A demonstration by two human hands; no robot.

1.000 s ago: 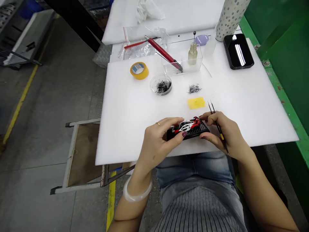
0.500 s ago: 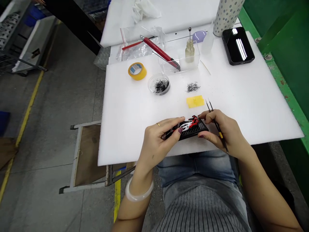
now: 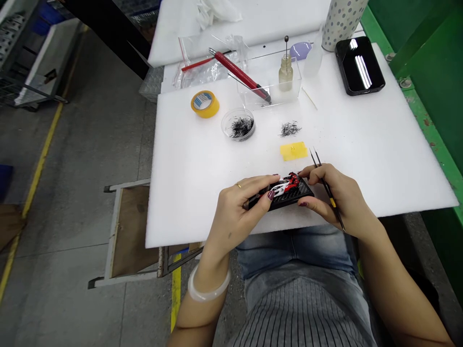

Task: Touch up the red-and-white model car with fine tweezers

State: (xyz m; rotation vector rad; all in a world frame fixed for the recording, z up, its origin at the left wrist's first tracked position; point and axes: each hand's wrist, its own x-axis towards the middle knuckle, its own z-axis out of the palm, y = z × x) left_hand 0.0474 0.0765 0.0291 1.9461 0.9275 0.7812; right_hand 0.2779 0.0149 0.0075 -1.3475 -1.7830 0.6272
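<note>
A small red and white model car (image 3: 285, 184) sits on a black base (image 3: 291, 196) just above the near edge of the white foam mat (image 3: 195, 164). My left hand (image 3: 240, 207) grips the base's left end, thumb over the car's side. My right hand (image 3: 334, 195) pinches the right end of the base and also holds black tweezers (image 3: 325, 185), tips pointing away from me. Beyond them lie a yellow pad (image 3: 293, 151) and a loose pile of black bristles (image 3: 289, 128).
A round clear dish of bristles (image 3: 238, 126), a yellow tape roll (image 3: 204, 103), a red-handled tool (image 3: 240, 74), a clear box with a glue bottle (image 3: 285, 72), a black phone (image 3: 360, 65) and a dotted cylinder (image 3: 342, 21) stand at the back. A green frame (image 3: 430, 77) is on the right.
My left thumb has slid further over the car's side. Both hands keep their hold on the base; the view shifted slightly.
</note>
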